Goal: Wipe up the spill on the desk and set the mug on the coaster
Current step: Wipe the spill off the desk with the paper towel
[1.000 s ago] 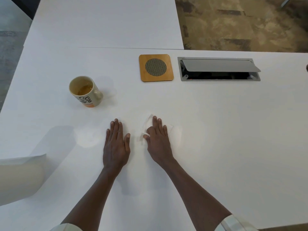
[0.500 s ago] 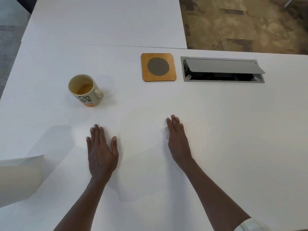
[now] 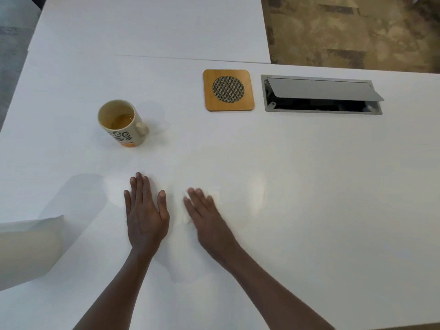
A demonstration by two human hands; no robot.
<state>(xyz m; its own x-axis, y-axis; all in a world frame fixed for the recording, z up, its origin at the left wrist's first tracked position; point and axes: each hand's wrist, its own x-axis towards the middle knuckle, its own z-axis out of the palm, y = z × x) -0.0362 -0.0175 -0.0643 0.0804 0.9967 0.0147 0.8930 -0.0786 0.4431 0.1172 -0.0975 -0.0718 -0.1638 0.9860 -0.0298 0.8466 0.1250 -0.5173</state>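
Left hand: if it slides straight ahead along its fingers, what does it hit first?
Probably the mug. The left hand lies flat on the desk, fingers pointing forward and slightly left; only bare desk shows between. It might pass just right of the mug.

A single head-worn camera looks forward and steeply down onto the white bench (image 3: 309, 186) from close above its near edge. Its wide angle takes in both forearms at the bottom and a strip of patterned carpet (image 3: 357, 29) at the top right.
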